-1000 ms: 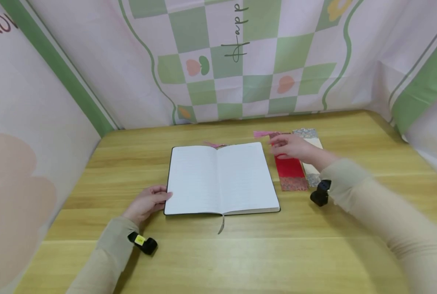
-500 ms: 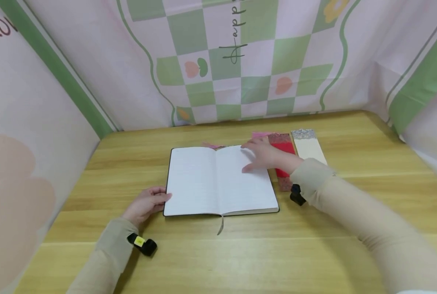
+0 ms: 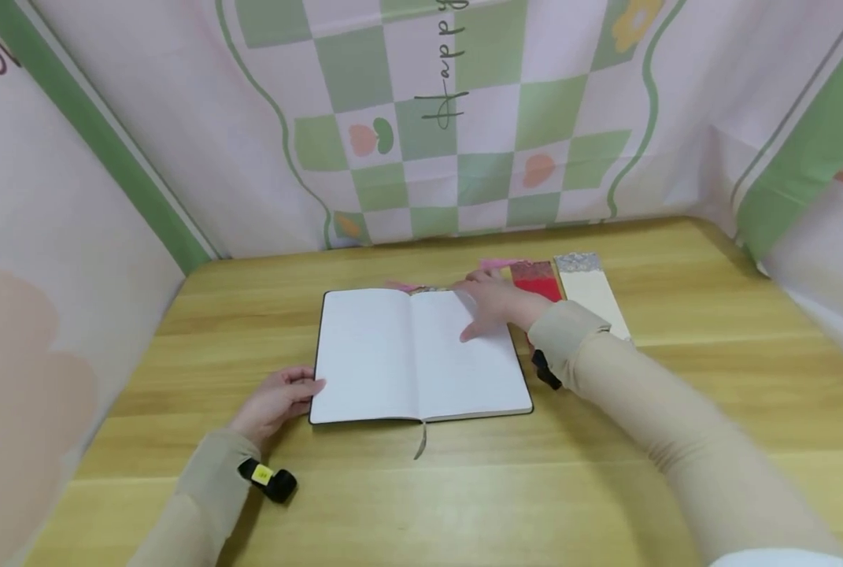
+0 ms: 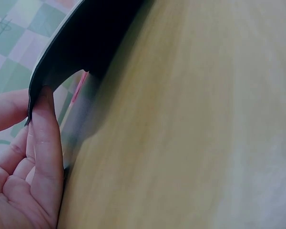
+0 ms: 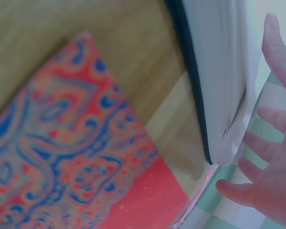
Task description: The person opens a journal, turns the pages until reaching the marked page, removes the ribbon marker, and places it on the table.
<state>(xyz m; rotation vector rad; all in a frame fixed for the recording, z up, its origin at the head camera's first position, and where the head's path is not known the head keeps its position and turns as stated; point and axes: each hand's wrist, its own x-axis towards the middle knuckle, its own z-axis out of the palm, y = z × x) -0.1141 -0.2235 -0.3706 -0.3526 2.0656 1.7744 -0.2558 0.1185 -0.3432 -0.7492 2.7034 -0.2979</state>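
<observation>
An open notebook [image 3: 364,358] with blank-looking pages and a dark cover lies on the table. My left hand [image 3: 274,403] pinches the left edge of its cover; in the left wrist view, thumb and fingers hold the lifted black cover [image 4: 93,36]. Over the upper right page is my right hand [image 3: 488,303], its fingers spread towards the top edge. In the right wrist view these fingers [image 5: 264,143] are apart beside the page block [image 5: 217,71]; contact with the page is unclear. A red patterned bookmark [image 3: 537,283] lies right of the notebook, partly hidden by my arm.
A cream bookmark [image 3: 591,295] with silver patterned ends lies beyond the red one. A pink tassel [image 3: 401,285] and a patterned edge show behind the notebook's top. A grey ribbon [image 3: 420,441] hangs from its lower edge. A checked curtain [image 3: 428,134] closes off the back.
My right hand has moved left from above the bookmarks to the upper right page. My left hand keeps its pinch on the notebook's left edge.
</observation>
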